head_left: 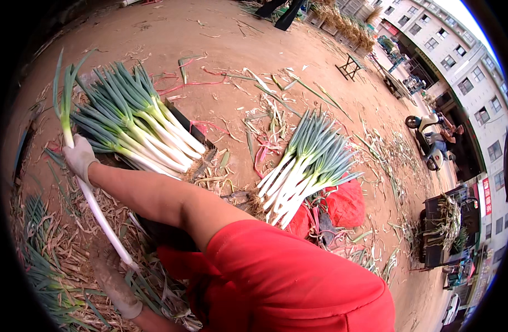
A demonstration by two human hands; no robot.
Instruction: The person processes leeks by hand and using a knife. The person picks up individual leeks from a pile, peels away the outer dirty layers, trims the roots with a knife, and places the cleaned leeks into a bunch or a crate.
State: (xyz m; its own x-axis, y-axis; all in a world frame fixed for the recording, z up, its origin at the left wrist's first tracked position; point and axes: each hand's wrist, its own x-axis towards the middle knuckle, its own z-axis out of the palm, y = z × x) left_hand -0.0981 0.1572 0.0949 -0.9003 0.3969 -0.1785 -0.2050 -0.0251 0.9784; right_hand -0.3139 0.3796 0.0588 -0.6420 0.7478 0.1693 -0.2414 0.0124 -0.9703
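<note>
My right hand (79,159), in a pale glove, is closed around the upper shaft of a long green onion (101,216). The onion's green leaves rise above the fist; its white stalk slants down to the root end. Beside that root end is my left hand (116,285), in a soil-stained glove, its fingers seemingly stretched out, though they blend into the litter. Past my right forearm lies a large pile of green onions (148,130), white ends toward me. A second bunch of green onions (303,171) lies farther right.
Untrimmed onions (40,265) and dry husks cover the ground at lower left. A red bag (342,203) sits by the right bunch. Pink twine (190,84) and leaf scraps litter the dirt. On the right are a loaded cart (445,227) and a person by a scooter (431,141).
</note>
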